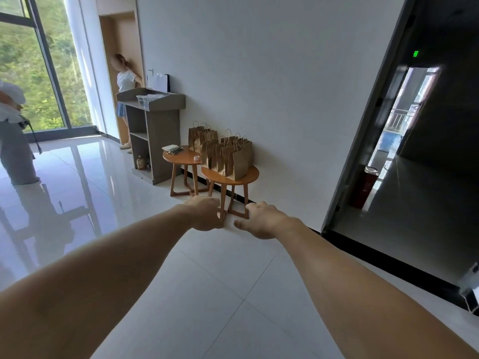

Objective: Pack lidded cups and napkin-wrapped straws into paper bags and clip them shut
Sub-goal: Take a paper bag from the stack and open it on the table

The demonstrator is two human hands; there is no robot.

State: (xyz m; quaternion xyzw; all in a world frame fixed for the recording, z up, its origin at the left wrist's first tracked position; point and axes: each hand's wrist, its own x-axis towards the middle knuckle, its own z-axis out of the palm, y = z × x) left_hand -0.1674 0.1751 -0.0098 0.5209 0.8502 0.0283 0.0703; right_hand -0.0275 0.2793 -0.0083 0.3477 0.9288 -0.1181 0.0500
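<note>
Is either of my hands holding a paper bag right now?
No, the left hand and right hand reach forward holding nothing, while the paper bags stand on the round wooden tables by the wall.

No text, brand or number can be read. A small green lit sign (pixel 416 53) glows on the dark wall above the open doorway (pixel 404 120), but its marking is too small to make out.
</note>
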